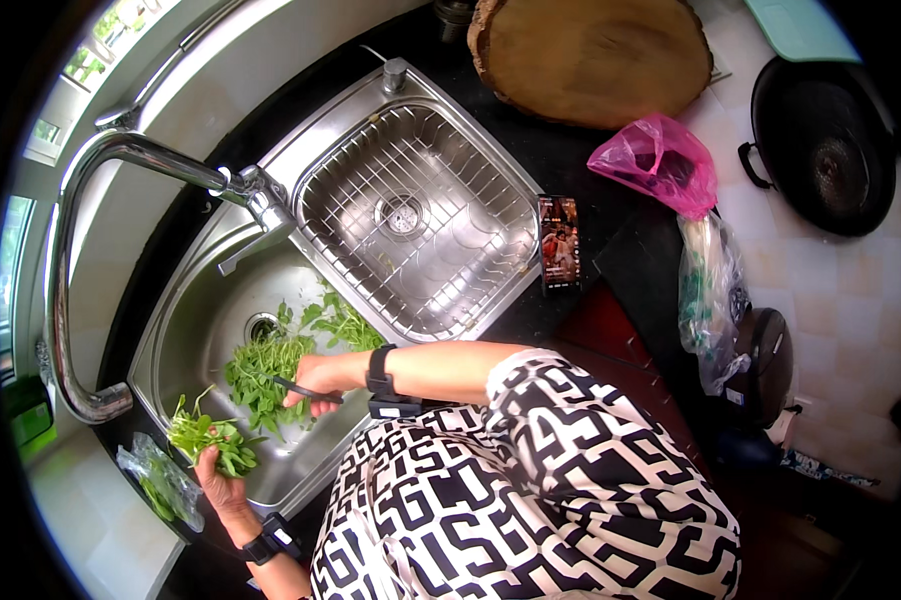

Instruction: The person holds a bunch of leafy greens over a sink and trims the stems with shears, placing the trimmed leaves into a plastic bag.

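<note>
A small bunch of leafy greens (233, 452) is gripped in my left hand (221, 484), over the near left side of the stainless steel sink basin (195, 360). My right hand (321, 373) is closed around a slim dark tool (315, 394); its kind is unclear, and the fingers hide part of it. Beneath and beside that hand lies a larger heap of long-stemmed greens (259, 375) on the basin floor. More green sprigs (341, 315) rest along the basin's right wall. The drain (263, 327) shows just beyond the heap.
A chrome faucet (67, 300) arches over the left side. The second basin (420, 202) holds a wire rack. A lit phone (560, 244) leans at its right edge. Beyond are a round wooden board (593, 56), a pink plastic bag (656, 165) and a clear bag of greens (161, 484).
</note>
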A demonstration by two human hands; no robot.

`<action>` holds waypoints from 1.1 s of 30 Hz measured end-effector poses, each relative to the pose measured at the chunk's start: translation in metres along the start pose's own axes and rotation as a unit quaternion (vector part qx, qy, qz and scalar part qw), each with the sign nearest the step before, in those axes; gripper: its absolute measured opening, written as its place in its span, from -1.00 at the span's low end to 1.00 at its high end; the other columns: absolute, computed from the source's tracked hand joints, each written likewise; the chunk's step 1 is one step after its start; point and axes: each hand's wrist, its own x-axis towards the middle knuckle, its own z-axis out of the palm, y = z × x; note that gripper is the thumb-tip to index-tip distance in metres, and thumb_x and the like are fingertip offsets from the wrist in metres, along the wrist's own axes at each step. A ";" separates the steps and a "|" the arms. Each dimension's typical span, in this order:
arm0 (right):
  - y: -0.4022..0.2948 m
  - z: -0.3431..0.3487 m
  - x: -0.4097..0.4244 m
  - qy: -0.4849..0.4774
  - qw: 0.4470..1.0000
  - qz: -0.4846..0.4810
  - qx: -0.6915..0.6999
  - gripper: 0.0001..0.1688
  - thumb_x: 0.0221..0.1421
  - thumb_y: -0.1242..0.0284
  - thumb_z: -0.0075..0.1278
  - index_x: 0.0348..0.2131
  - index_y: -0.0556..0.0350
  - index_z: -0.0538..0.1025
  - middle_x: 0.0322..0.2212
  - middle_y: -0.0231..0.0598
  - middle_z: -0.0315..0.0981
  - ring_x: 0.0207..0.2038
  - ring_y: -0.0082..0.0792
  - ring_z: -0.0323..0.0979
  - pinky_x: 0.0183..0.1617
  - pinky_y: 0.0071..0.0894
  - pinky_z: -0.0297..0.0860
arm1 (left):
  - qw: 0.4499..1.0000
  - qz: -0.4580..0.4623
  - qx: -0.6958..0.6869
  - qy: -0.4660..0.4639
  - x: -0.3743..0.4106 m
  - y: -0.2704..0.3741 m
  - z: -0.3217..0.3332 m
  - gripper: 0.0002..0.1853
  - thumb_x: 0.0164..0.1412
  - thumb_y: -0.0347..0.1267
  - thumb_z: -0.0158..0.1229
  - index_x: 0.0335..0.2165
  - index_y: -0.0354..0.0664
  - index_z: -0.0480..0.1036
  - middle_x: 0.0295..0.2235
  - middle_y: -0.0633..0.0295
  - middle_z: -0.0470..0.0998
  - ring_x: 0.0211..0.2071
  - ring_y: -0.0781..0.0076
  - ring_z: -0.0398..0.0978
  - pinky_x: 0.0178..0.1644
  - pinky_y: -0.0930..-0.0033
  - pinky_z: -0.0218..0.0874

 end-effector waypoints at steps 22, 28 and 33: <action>-0.006 0.018 -0.128 0.131 0.944 -0.303 -0.003 -0.29 -0.04 0.52 0.24 0.06 0.22 0.25 -0.40 -0.30 0.47 -0.40 -0.61 0.43 -0.34 -0.66 0.36 | 0.994 -0.070 -0.003 -0.090 -0.052 -0.060 0.175 -0.64 0.02 -0.59 0.12 -0.13 -0.35 0.39 -0.27 0.14 0.54 -0.33 0.39 0.54 -0.20 0.38 0.41; -0.002 0.032 -0.124 0.146 0.945 -0.291 0.015 -0.33 -0.03 0.55 0.20 0.05 0.23 0.25 -0.42 -0.31 0.44 -0.42 -0.61 0.42 -0.37 -0.65 0.38 | 0.991 -0.070 -0.032 -0.113 -0.060 -0.065 0.181 -0.60 0.04 -0.59 0.14 -0.08 -0.34 0.36 -0.24 0.16 0.53 -0.27 0.41 0.53 -0.15 0.38 0.41; 0.002 0.034 -0.118 0.150 0.943 -0.294 0.041 -0.36 -0.03 0.55 0.17 0.04 0.23 0.26 -0.40 -0.34 0.43 -0.41 -0.59 0.44 -0.40 -0.62 0.41 | 0.988 -0.071 -0.031 -0.134 -0.064 -0.065 0.180 -0.49 0.02 -0.56 0.18 0.00 -0.34 0.31 -0.16 0.13 0.51 -0.20 0.33 0.52 -0.08 0.30 0.39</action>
